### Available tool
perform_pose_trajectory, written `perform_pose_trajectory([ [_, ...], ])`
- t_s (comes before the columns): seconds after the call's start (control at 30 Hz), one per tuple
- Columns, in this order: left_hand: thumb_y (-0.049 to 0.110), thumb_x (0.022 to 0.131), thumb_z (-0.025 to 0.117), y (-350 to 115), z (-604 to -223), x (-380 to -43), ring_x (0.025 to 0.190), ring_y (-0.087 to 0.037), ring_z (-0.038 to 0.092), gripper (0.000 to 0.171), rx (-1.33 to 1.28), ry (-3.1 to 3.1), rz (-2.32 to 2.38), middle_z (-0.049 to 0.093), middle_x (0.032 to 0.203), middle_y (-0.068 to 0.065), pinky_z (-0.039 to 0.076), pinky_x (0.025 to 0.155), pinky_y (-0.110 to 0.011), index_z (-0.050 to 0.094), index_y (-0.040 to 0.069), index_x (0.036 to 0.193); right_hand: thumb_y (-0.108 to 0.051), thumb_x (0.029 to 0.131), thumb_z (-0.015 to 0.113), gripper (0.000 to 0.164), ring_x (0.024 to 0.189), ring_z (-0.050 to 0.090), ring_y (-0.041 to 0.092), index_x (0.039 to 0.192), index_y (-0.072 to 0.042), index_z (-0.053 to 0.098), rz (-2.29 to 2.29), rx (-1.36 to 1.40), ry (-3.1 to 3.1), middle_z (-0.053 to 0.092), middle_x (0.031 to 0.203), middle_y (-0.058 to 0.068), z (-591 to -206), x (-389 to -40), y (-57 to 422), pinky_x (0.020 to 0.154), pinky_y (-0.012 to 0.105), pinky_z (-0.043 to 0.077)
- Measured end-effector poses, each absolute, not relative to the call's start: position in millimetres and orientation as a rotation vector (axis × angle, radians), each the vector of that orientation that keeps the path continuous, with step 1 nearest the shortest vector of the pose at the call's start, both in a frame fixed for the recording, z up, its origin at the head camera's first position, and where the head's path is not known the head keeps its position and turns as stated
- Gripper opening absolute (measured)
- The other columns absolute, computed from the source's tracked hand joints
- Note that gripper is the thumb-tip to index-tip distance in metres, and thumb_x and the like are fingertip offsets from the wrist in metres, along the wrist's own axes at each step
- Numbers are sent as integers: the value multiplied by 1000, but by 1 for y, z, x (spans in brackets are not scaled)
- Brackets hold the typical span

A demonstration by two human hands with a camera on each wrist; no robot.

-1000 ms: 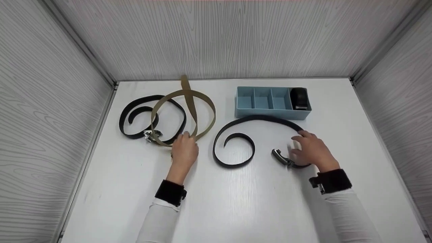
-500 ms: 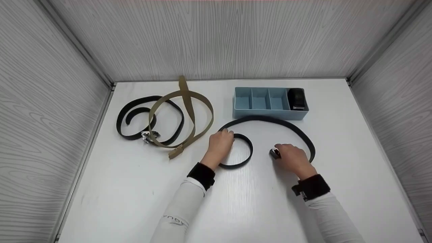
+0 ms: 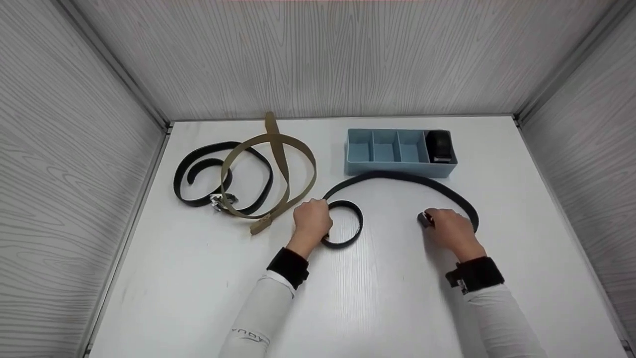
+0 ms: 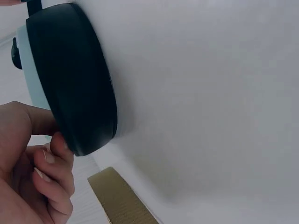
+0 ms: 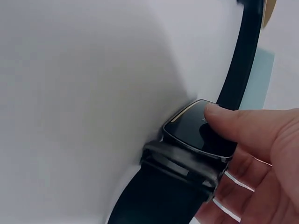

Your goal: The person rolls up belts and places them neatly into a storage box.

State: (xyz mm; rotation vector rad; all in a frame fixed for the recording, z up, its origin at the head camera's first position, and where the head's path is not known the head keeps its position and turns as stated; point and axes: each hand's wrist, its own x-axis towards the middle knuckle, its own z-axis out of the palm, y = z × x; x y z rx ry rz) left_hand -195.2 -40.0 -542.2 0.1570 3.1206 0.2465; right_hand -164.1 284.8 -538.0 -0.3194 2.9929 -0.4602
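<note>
Black belt on white table, before blue tray. Right hand grips buckle; left hand seems to pinch coiled part, grip partly hidden. Hands farther apart than moment ago, suggesting two-handed control.

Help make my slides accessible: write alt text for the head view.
A person's left grip holds the coiled end of a long black belt, the right grip its dark buckle. At left, a tan fabric belt overlaps another black belt; beyond, a blue four-compartment box holds a rounded black item at right.
</note>
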Motion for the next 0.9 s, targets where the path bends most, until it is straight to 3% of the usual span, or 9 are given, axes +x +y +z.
perform_pose_trajectory([
  [0.13,9,83,63,-46,-538,-188,70,-30,68,13,150,3091,281,71,77,-12,53,56,-43,73,8,75,-3,87,64,18,87,65,38,105,-2,68,-477,-316,2983,68,93,19,-537,-163,296,71,54,49],
  [0.27,7,88,62,-53,-535,-185,73,-31,68,14,373,3088,288,70,80,-12,53,59,-42,73,5,79,-3,88,64,20,89,65,37,107,-3,68,-522,-344,2952,69,96,17,-537,-163,298,75,54,49],
  [0.37,3,86,67,-62,-536,-185,83,-28,66,8,678,3097,301,68,89,-9,51,68,-40,74,6,90,-2,89,63,20,90,65,36,108,-3,68,-533,-355,2950,69,96,17,-536,-162,296,77,53,49],
  [0.47,2,84,71,-71,-538,-187,97,-26,62,14,1013,3096,290,66,101,-8,48,81,-38,76,9,95,-2,87,64,28,94,63,38,115,0,66,-511,-352,2967,66,101,20,-534,-161,292,78,54,49],
  [0.7,6,86,66,-78,-549,-191,120,-25,55,12,1480,3064,64,68,106,-6,38,104,-36,75,9,78,-14,86,72,40,104,55,46,122,2,63,-455,-474,3066,54,118,27,-529,-164,274,80,59,45],
  [0.8,8,84,68,-77,-552,-189,114,-21,58,9,1539,3042,11,69,97,-2,38,104,-37,73,11,78,-19,89,70,40,113,50,51,122,1,63,-454,-429,3114,48,129,31,-528,-170,276,85,63,42],
  [0.9,11,81,72,-77,-554,-186,97,-17,64,6,1546,3023,7,68,84,1,40,104,-37,73,14,76,-20,93,63,39,120,42,57,127,0,61,-451,-321,3133,40,137,36,-528,-180,293,87,68,39],
])
